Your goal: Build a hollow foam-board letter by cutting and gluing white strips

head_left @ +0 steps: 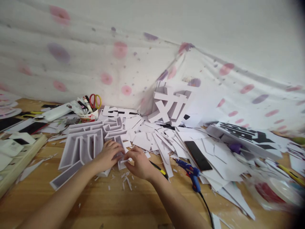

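Observation:
A large hollow white character (82, 144), built of upright foam-board strips, lies in front of me with its open channels facing up. Over its right part my left hand (109, 155) bends its fingers around the thin walls. My right hand (138, 163) pinches at the right edge of the same piece, thumb and forefinger close together. The fingers partly hide the spot where the two hands meet. Beside my right wrist lies a yellow-and-black utility knife (160, 170). A blue glue gun (190, 171) rests on the wooden table (114, 206) farther right, its cord running toward me.
Heaped white offcuts (147, 136) spread behind my hands. A black phone (197, 155) lies among sheets at right. Another white character (169, 105) leans by the wall. A cup (89, 116) holds pens and scissors; a clear-wrapped tape roll (278, 190) sits far right.

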Demonstrator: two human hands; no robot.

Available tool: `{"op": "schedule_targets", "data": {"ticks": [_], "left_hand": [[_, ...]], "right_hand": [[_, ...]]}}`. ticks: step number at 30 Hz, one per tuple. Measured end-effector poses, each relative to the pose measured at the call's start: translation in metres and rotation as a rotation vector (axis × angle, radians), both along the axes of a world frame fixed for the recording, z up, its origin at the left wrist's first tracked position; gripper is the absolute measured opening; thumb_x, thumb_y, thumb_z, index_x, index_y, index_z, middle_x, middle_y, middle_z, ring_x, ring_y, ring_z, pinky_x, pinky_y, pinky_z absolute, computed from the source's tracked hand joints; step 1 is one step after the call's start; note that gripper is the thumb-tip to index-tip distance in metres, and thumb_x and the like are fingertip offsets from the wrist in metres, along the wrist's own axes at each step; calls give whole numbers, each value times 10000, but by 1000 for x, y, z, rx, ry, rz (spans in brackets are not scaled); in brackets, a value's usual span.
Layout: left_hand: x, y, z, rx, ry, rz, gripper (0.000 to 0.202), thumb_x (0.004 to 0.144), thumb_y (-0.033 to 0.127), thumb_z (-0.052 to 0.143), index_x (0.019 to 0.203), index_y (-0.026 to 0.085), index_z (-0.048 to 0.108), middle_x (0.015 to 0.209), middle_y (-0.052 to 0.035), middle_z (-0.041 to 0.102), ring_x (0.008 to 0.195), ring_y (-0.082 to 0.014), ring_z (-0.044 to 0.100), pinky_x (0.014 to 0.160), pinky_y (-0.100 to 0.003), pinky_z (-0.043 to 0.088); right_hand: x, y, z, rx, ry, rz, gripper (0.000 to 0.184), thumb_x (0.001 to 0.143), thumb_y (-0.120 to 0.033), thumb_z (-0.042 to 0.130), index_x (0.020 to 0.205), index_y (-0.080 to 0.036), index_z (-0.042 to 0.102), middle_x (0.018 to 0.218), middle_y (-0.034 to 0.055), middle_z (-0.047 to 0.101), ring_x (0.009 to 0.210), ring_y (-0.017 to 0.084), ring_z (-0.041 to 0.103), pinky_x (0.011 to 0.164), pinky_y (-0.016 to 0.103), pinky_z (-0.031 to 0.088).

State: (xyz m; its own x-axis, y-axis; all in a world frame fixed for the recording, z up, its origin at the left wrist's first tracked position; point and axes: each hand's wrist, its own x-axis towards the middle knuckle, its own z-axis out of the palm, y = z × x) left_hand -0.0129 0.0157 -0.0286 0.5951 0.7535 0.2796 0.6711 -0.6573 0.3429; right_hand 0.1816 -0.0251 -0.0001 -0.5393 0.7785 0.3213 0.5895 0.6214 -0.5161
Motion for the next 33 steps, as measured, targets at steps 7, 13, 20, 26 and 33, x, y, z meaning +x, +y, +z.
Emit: {"op": "schedule_targets", "data": {"ticks": [7, 13, 20, 26, 33], "left_hand": [[0, 0, -1, 2, 28, 1, 173, 799, 209, 512, 930, 258, 615, 973, -13, 594, 986, -210, 472, 997, -449, 275], [-1, 0, -2, 23, 28, 0, 187, 791, 211, 516, 938, 260, 621, 966, -16, 592, 984, -211, 477, 1004, -465, 274], [1, -2, 1, 33, 12, 3, 163, 807, 223, 507, 909, 261, 628, 950, -14, 595, 971, -208, 483, 1006, -463, 274], [0, -1, 1, 10, 14, 1, 162, 803, 211, 505, 905, 251, 625, 955, -17, 593, 977, -210, 478, 995, -457, 288], [0, -2, 2, 7, 21, -8, 149, 812, 228, 506, 911, 241, 617, 957, -17, 589, 971, -210, 474, 993, -460, 290]], "right_hand": [[-4, 3, -13, 99, -115, 42, 144, 702, -99, 618, 807, -194, 647, 916, 47, 612, 890, 191, 455, 848, 324, 376], [-3, 2, -16, 132, -138, 17, 153, 753, -149, 627, 885, -216, 663, 1037, 57, 566, 976, 208, 427, 885, 359, 374], [-2, -1, -23, 164, -144, -5, 127, 775, -173, 626, 889, -218, 658, 1054, 52, 558, 973, 207, 435, 872, 352, 384], [-1, -1, -30, 225, -143, 7, 119, 777, -167, 618, 883, -206, 651, 1028, 49, 566, 964, 201, 437, 858, 336, 376], [-4, -1, -33, 286, -212, 3, 104, 805, -166, 560, 859, -208, 637, 985, 50, 570, 915, 204, 438, 818, 341, 373]]}}
